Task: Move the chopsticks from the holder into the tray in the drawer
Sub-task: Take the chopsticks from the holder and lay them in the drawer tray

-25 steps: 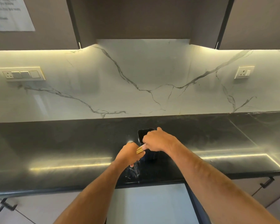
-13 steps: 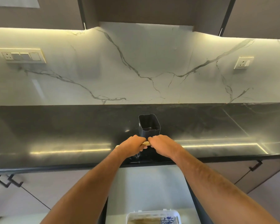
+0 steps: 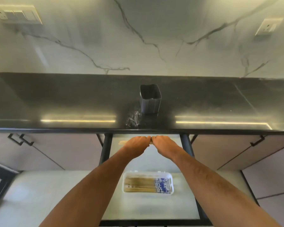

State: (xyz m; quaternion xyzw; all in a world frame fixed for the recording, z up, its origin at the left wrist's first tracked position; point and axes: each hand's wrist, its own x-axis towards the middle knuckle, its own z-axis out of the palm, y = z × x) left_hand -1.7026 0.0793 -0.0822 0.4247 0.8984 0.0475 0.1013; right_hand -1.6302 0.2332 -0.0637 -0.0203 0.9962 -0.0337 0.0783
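A dark square holder (image 3: 150, 99) stands upright on the black counter, and I see nothing inside it. My left hand (image 3: 135, 144) and my right hand (image 3: 164, 144) meet knuckle to knuckle over the back of the open drawer (image 3: 154, 208), both closed on a bundle of wooden chopsticks (image 3: 123, 142) held level; its pale ends stick out left of my left hand. Nearer to me in the drawer sits a white tray (image 3: 147, 174) with several chopsticks lying flat, their blue-patterned ends to the right.
The black counter (image 3: 56, 104) runs the full width, its front edge just beyond my hands. Closed cabinet doors with dark handles (image 3: 20, 139) flank the drawer. A marble backsplash carries a switch plate (image 3: 18, 14) and a socket (image 3: 268, 27).
Both hands have carried the chopsticks from the holder toward me, off the counter and over the open drawer. The view has tipped down, showing the tray.
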